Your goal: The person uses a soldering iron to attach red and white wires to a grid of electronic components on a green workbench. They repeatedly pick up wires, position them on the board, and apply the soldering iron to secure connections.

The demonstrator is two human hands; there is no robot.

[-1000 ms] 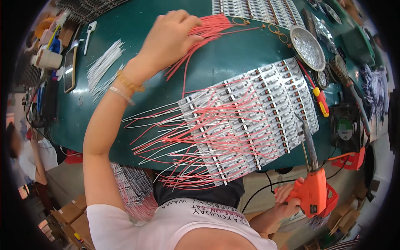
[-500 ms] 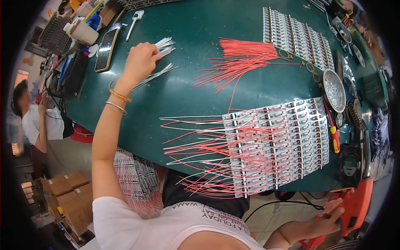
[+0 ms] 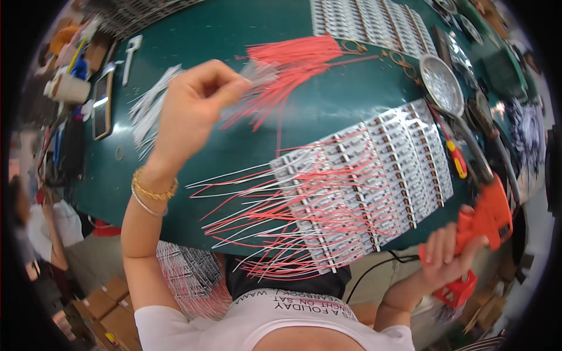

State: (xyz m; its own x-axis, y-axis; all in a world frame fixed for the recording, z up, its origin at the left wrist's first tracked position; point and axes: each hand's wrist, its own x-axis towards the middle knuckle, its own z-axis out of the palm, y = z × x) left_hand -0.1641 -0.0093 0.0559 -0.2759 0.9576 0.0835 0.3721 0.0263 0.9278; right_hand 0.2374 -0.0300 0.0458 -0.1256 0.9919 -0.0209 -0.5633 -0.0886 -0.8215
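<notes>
My left hand [image 3: 196, 108] is raised over the table, its thumb and fingers pinching a pale translucent piece [image 3: 259, 73]. Motion blur hides its exact kind. Behind it lies a bundle of red wires [image 3: 295, 52]; left of the hand is a loose bunch of white wires [image 3: 155, 96]. At the right my right hand [image 3: 442, 257] grips an orange-red soldering gun [image 3: 494, 213], whose metal front points up over the table edge. Between the hands lies a panel of small circuit boards [image 3: 404, 169], with red and white wires [image 3: 246, 213] trailing off its left side.
A second panel [image 3: 369, 23] lies at the back. A round dish of silvery bits [image 3: 442, 85] and a red-yellow screwdriver [image 3: 455, 158] are on the right. A phone [image 3: 102, 108] and a white bottle [image 3: 69, 89] stand left. Wired panels [image 3: 190, 272] hang beside my lap.
My left hand has moved right and nearer, away from the white wires, with the pale piece in it. My right hand has lifted the soldering gun up and left. The view has shifted.
</notes>
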